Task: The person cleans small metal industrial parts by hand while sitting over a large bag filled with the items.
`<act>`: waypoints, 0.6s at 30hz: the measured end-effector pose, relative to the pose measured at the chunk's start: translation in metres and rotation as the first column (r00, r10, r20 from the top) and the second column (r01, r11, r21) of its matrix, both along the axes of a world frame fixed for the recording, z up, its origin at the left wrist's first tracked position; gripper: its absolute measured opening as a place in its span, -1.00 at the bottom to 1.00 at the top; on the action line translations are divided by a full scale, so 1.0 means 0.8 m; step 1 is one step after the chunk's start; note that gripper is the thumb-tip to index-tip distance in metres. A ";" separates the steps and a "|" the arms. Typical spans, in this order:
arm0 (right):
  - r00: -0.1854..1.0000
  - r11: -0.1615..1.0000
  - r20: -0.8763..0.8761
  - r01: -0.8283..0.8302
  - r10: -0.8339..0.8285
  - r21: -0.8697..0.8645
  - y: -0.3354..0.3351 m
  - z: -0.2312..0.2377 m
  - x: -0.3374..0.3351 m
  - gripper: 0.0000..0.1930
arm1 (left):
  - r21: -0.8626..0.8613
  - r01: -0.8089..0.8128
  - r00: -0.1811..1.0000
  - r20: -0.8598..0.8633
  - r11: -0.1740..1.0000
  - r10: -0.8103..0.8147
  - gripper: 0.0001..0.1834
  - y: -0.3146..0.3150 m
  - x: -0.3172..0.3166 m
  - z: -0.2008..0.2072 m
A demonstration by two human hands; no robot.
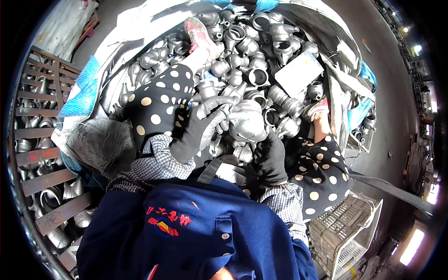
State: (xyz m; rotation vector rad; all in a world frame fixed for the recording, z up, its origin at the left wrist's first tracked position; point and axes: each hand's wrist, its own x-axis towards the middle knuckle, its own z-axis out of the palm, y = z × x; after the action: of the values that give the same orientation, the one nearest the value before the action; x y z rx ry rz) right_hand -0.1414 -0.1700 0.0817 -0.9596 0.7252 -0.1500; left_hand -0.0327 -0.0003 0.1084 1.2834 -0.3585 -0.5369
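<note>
A rounded grey metal casting (246,122) with a short neck is held up in front of my body. My left hand (203,122), in a dark grey glove, has its fingers bent against the casting's left side and neck. On the lower right side, my right hand (271,158) is closed with its fingertips at the casting's edge; its palm side is hidden. Beneath and beyond it lie many similar castings, among them a ring-mouthed casting (258,77) and a ribbed casting (293,106).
A large white woven sack (338,28) with blue patches surrounds the pile and my legs. A white rectangular panel (299,73) rests on the castings. At left stands a rusty metal cage (39,133) of castings; a plastic crate (343,228) sits at lower right.
</note>
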 end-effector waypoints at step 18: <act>0.985 0.898 -0.023 -0.144 0.169 0.416 -0.010 -0.005 -0.005 -0.71 | -0.044 0.324 0.938 0.147 0.945 -0.315 -0.62 0.002 0.029 -0.050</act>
State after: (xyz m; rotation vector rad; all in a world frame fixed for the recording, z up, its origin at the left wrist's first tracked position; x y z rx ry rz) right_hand -0.1456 -0.1779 0.0773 -0.6118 0.6940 0.1713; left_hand -0.0094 0.0015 0.0682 1.2056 -0.7043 -0.7062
